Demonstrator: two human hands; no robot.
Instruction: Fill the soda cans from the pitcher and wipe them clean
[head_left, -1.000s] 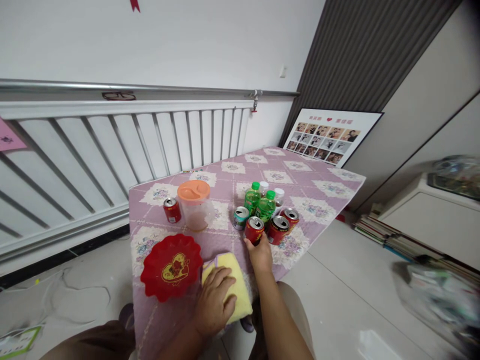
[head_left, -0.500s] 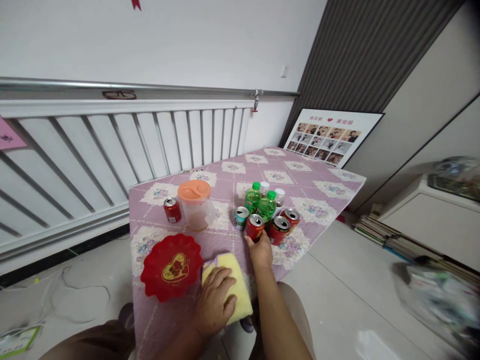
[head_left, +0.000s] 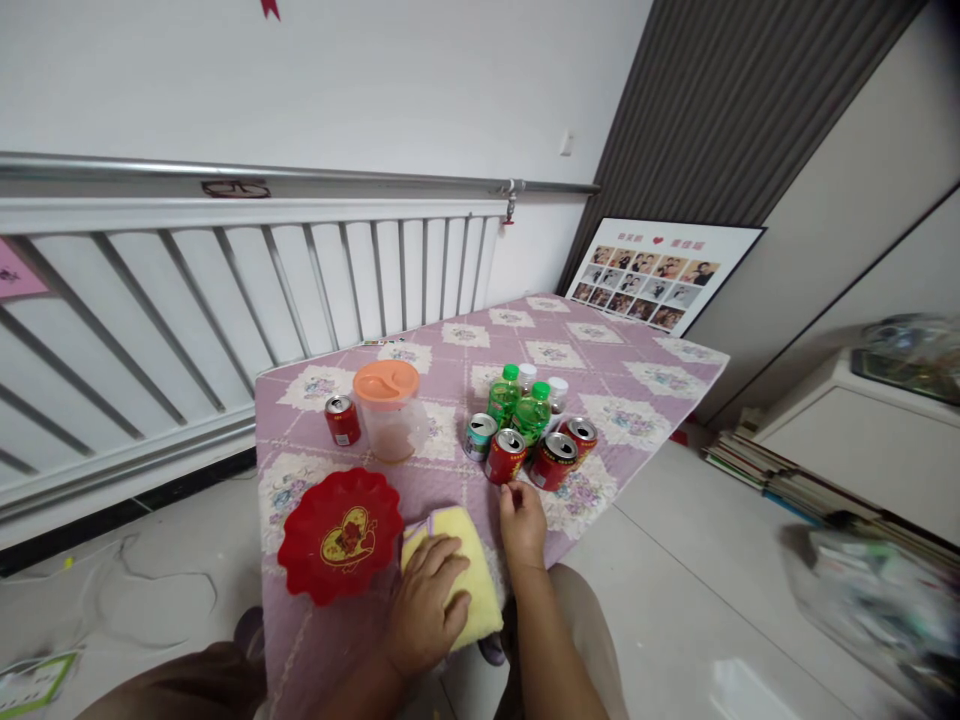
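Observation:
My left hand [head_left: 433, 605] lies flat with its fingers spread on a folded yellow cloth [head_left: 463, 540] at the table's front edge. My right hand [head_left: 523, 523] is just in front of a red can [head_left: 505, 458], apart from it, fingers curled together and seemingly holding nothing. That can stands upright beside a teal can [head_left: 479, 437]. Right of it are a red can with a dark rim [head_left: 553, 462] and another red can [head_left: 581, 438]. Behind them stand two green bottles [head_left: 532, 412] with green caps and two white-capped bottles [head_left: 557, 392].
Left of the cloth sits a red scalloped dish [head_left: 339, 535]. A clear container with an orange lid [head_left: 386, 382] and a lone red can [head_left: 343, 420] stand behind it. The table has a purple floral cloth [head_left: 499, 345]; a radiator [head_left: 300, 290] runs along the wall.
My right hand has let go of the red can and drawn back towards me, its fingers closing. The can stays upright next to the teal can. My left hand stays on the cloth.

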